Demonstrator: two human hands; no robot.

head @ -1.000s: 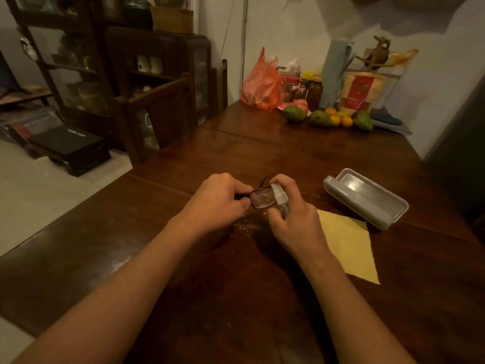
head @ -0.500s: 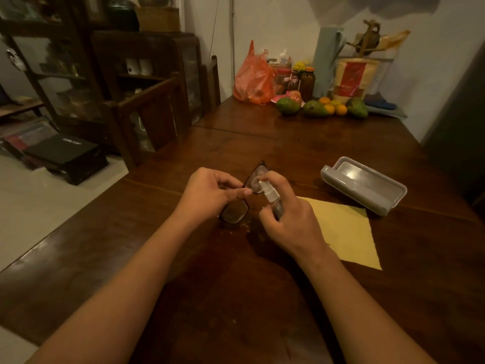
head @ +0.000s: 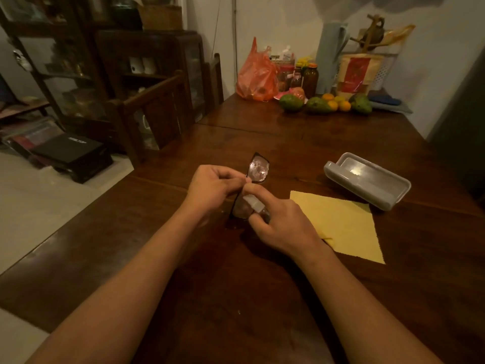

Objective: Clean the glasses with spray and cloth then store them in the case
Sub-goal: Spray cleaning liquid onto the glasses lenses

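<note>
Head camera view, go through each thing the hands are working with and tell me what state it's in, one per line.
glasses: held up off the table, far lens wet with droplets
spray bottle: gripped, index finger on its nozzle
left hand: pinching the glasses
right hand: closed around the spray bottle
cloth: lying flat, untouched
case: open, nothing in it

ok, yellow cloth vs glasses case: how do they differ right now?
The yellow cloth lies flat and thin on the table; the glasses case is a rigid grey shell, lying open and empty. The cloth sits nearer, partly under the right hand; the case lies farther out. Neither is held.
</note>
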